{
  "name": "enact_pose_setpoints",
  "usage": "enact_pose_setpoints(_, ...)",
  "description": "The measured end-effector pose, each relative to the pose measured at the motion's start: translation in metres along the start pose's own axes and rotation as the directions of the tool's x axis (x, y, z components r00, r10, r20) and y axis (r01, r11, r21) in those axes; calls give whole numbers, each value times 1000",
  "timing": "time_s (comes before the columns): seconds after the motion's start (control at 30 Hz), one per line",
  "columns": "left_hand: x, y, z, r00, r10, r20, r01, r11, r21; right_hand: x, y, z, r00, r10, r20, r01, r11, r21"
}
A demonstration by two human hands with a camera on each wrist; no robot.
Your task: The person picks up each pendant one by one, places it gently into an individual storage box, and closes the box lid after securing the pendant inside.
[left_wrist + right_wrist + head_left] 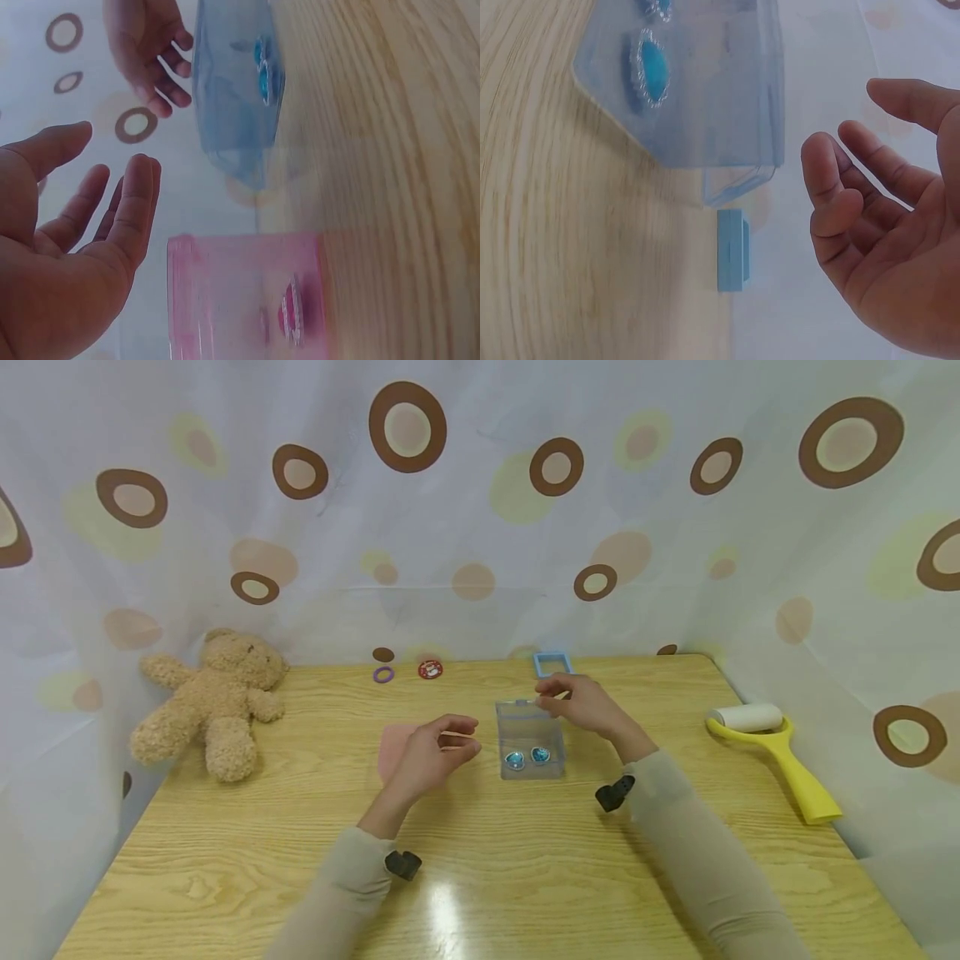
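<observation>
The right grip [581, 700] is over the far edge of the clear box [530, 739]; its fingers are relaxed and a little bent, and in the right wrist view they are apart from the box and hold nothing. The left grip [435, 752] hovers just left of the box, above the pink box [392, 749], also loose and empty; in the left wrist view its fingers [127, 217] are almost straight.

The clear box stands near the middle of the surface [525, 877], between the two hands. It is a small case of thin blue-tinted plastic with two round blue gems [527, 757] inside, low at the near wall. I judge it light and stiff but easy to crack, and its smooth walls may be slippery. The best place to hold it seems to be the two opposite side walls, with thumb on one and fingers on the other, with a gentle pinch. The gems look loose, so a tilt could let them slide or roll.

The box appears a little longer from near to far than from left to right, so its long axis runs away from the person. Whether its top is open I cannot tell. A small blue lid [552, 662] lies just behind it, near the curtain [480, 510].
</observation>
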State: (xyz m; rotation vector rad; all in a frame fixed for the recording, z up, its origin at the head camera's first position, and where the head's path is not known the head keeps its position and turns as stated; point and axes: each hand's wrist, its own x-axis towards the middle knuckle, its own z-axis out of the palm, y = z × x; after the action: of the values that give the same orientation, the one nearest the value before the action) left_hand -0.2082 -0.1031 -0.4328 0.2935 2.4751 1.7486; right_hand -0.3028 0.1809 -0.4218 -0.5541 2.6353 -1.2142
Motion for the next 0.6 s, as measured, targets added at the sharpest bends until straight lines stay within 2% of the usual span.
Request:
enact_pose_setpoints(0.37,14,2,28,1000,9,2,-9,997,82,4,26,-3,996,88,1,-88,995,41)
enact_pose_setpoints(0.6,15,-3,40,998,-1,57,-6,994,113,7,37,-1,989,150,12,-150,989,11)
